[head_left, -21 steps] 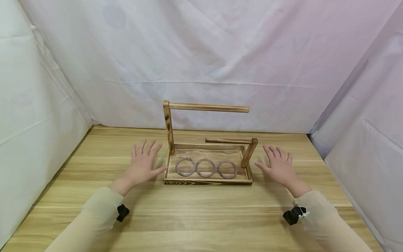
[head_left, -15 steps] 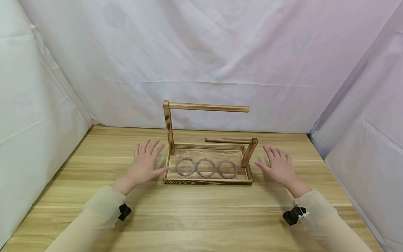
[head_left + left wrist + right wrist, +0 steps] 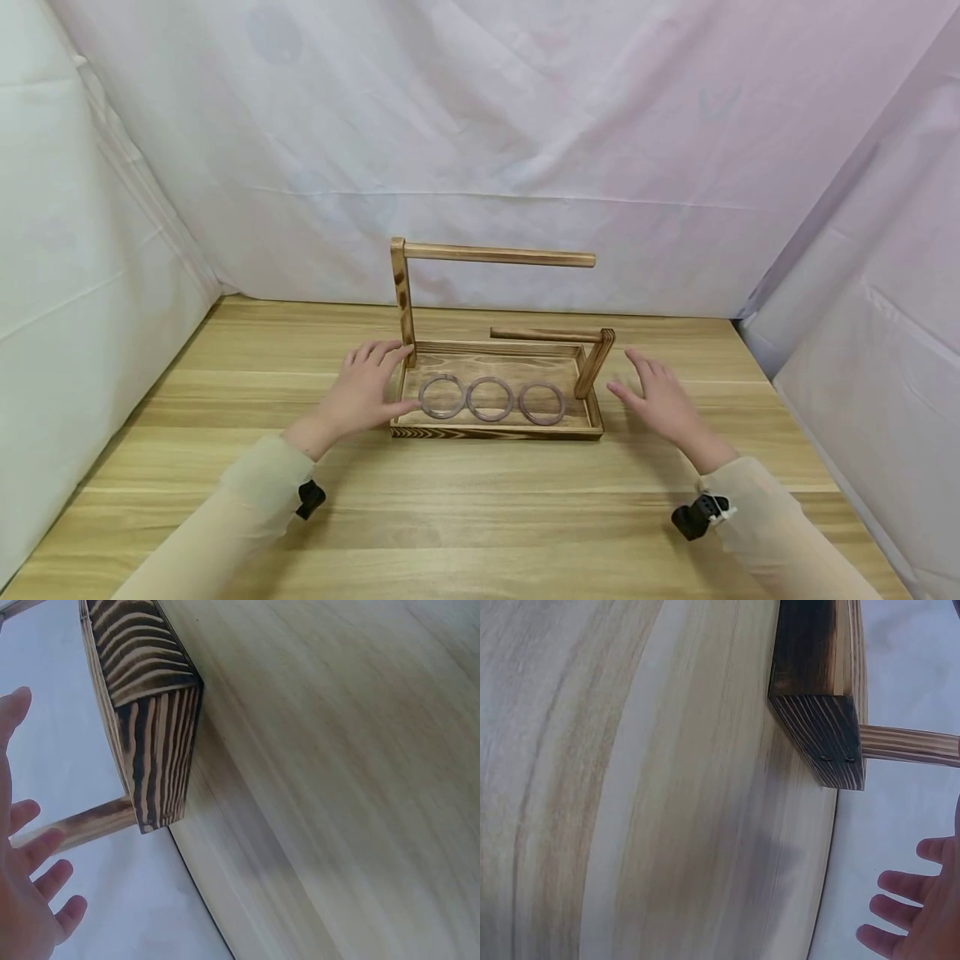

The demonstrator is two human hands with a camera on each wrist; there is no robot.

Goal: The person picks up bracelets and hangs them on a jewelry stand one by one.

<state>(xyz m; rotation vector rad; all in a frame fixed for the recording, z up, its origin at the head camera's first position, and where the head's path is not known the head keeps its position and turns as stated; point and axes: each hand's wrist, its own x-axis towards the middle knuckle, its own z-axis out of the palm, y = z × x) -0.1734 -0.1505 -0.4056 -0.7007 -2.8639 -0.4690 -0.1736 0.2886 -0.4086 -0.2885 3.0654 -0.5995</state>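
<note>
A wooden tray stand (image 3: 495, 432) sits mid-table. Its tall left post (image 3: 402, 287) carries a long upper bar (image 3: 498, 254); a shorter right post (image 3: 596, 365) carries a lower bar (image 3: 545, 336). Three purplish-grey rings lie in a row on its floor: a left ring (image 3: 442, 416), a middle ring (image 3: 490, 419) and a right ring (image 3: 542, 422). My left hand (image 3: 360, 394), fingers spread, reaches over the tray's left end, its thumb tip overlapping the left ring's edge in the head view. Off the tray's right end is my right hand (image 3: 662, 402), fingers extended, holding nothing.
The light wood-grain table (image 3: 480, 517) extends around the tray. White cloth (image 3: 480, 108) hangs behind it and along both sides. Each sleeved wrist wears a black camera, the left one (image 3: 311, 498) and the right one (image 3: 693, 517).
My left hand has moved right, from beside the tray to over its left end. My right hand has barely shifted. The tray and rings stay where they were.
</note>
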